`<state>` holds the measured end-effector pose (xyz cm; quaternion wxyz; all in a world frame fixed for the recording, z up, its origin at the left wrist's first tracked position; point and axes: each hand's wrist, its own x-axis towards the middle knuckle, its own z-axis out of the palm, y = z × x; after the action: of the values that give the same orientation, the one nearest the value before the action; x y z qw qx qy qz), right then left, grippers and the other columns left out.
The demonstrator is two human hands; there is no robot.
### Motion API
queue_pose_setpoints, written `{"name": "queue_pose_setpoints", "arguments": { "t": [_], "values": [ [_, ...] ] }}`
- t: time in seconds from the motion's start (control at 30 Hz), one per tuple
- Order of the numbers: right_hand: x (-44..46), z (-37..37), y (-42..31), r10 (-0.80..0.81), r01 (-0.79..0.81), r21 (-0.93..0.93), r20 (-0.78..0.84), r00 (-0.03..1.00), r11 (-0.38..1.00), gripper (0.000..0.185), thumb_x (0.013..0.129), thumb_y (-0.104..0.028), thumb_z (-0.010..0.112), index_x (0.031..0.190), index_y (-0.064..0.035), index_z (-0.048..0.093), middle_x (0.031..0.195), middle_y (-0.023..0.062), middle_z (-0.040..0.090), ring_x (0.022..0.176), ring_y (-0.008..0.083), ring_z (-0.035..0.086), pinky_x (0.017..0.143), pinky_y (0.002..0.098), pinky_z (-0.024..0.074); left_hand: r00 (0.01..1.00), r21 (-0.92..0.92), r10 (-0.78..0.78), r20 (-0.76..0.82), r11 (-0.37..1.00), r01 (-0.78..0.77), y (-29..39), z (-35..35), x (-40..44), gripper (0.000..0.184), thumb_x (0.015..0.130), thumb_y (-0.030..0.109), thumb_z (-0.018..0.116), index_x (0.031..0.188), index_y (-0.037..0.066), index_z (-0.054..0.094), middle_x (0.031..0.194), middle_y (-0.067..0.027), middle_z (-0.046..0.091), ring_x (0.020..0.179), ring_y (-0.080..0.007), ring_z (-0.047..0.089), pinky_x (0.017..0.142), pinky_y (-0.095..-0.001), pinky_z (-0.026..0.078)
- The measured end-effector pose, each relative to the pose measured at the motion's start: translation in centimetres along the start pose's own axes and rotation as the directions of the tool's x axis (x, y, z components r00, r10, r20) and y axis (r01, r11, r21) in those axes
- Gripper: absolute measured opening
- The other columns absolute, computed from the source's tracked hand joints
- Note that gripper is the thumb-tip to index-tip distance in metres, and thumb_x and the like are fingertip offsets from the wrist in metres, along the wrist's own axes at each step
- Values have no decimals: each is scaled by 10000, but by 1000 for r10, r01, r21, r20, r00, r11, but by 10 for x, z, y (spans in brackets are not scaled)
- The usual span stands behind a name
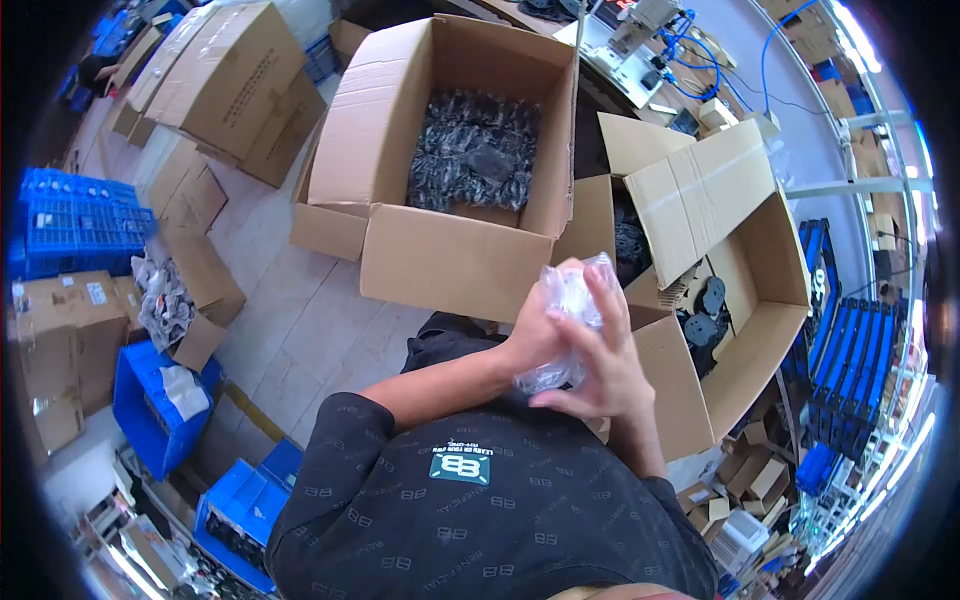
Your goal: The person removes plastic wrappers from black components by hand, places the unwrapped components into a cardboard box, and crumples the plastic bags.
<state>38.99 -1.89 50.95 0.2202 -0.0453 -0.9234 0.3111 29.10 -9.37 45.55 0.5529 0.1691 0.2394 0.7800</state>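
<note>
Pale tiled floor (310, 315) spreads through a cluttered workroom, with stacked blue crates (80, 225) at ten o'clock from the person. In the middle, just in front of the dark shirt (480, 530), a bundle of clear, crinkled plastic (574, 298) is held up between both hands. Its long axis runs from about one o'clock, at the upper end, to seven o'clock, at the lower end, where loose film pokes out. What is inside, and which face is its front, cannot be told.

The left hand (533, 325) is closed around the bundle's nine o'clock side, its fingertips partly hidden. The right hand (612, 365) presses on the three o'clock side with fingers parted, its thumb toward the lower end.

At eleven o'clock from the hands stands an open carton (455, 262) containing dark, plastic-wrapped pieces (475, 150). At three o'clock, another open carton (735, 385) holds black, rounded parts (711, 297).
</note>
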Motion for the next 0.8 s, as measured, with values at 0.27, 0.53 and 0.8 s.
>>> {"name": "queue_pose_setpoints", "arguments": {
  "t": [0.27,0.53,0.8],
  "values": [
    [-20,61,27,-240,313,133,-389,889,940,380,575,-98,778,929,-176,664,1090,100,550,981,320,578,856,447,495,941,-481,-6,338,858,179,9,-20,-9,841,853,265,640,1510,123,134,1509,-141,251,1356,-268,327,1100,-413,315],
    [62,114,37,201,-115,524,-109,974,844,662,775,-86,603,1391,-57,362,1362,264,443,1208,319,486,997,441,393,983,-152,-180,-33,973,173,76,-80,6,1005,782,313,729,1522,143,72,1512,-178,221,1379,-277,289,1105,-421,281],
    [148,178,181,409,-499,194,366,835,844,998,690,-367,769,1491,-106,234,1555,222,102,1400,388,233,1118,457,238,895,450,-194,-403,809,378,109,-234,120,371,833,107,688,1178,20,582,980,-35,643,885,-122,611,787,-306,511]
  ]
}}
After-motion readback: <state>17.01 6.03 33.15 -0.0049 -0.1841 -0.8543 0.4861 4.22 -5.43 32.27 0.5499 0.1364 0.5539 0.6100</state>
